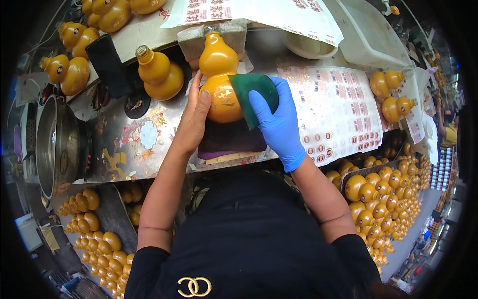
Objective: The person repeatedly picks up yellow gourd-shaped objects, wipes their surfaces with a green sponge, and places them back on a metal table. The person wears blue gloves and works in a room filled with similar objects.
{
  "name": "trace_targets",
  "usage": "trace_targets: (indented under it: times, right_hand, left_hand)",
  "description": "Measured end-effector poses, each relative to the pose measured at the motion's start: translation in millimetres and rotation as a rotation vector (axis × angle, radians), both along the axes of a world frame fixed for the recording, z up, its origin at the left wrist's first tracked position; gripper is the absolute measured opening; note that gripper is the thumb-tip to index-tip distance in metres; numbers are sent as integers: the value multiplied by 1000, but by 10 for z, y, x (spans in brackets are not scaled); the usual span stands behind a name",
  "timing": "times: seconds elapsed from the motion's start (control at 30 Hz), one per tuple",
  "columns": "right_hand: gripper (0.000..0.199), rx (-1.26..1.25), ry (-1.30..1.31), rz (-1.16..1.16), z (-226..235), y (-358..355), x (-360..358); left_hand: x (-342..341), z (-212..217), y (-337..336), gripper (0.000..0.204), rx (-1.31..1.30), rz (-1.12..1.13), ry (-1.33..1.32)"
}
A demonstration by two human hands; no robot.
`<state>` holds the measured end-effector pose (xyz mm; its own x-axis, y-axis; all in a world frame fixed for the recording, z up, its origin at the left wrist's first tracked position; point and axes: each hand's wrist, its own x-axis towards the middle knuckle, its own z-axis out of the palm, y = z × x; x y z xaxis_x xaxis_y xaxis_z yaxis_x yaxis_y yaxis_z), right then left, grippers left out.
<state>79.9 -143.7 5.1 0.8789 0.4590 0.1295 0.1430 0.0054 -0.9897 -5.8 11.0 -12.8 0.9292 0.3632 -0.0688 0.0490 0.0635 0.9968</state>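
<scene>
An amber gourd-shaped bottle (219, 61) lies near the middle of the worktop (172, 168), its neck pointing away from the person and resting by a grey cloth-covered support (191, 42), its wide end over a dark pad (231, 138). The left hand (193, 118) grips the lower bulb's left side, thumb on the upper face and the other fingers along the flank, partly hidden. The right hand (280, 118), in a blue glove, has its fingers clamped on a green flexible sheet (256, 97), thumb on top; the sheet's left edge overlaps the bulb's right side, though how firmly it presses I cannot tell. The near edge of the worktop runs just below the pad, close to the person's torso. The widest gap is at left, where stained metal stretches from the left forearm to a round metal pan (46, 144). Another gourd bottle (163, 82) stands just beyond the left hand, narrowing room there. At right, printed label sheets (331, 107) begin just beside the glove and reach the near edge. Farther out, a pale bowl (308, 49) and a translucent tub (371, 37) border the space.
</scene>
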Motion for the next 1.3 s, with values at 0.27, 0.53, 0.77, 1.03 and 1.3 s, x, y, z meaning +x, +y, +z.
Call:
trace_targets:
  times: [0.27,0.53,0.77,1.03,1.3]
  right_hand:
    - [35,13,240,-31,-117,-100,125]
    - [37,-193,-590,-223,-60,-96,-115]
    - [49,-457,-1181,73,22,215,-475]
    - [42,-586,-1058,247,149,361,-578]
    - [35,-195,-201,464,714,213,168]
  left_hand:
    - [-43,-79,158,72,25,-46,78]
    - [-11,26,253,69,-114,-106,31]
    - [-21,-6,311,64,-346,-162,39]
    - [-28,-120,425,63,-480,-190,1]
    - [-77,-255,411,68,-443,-157,-125]
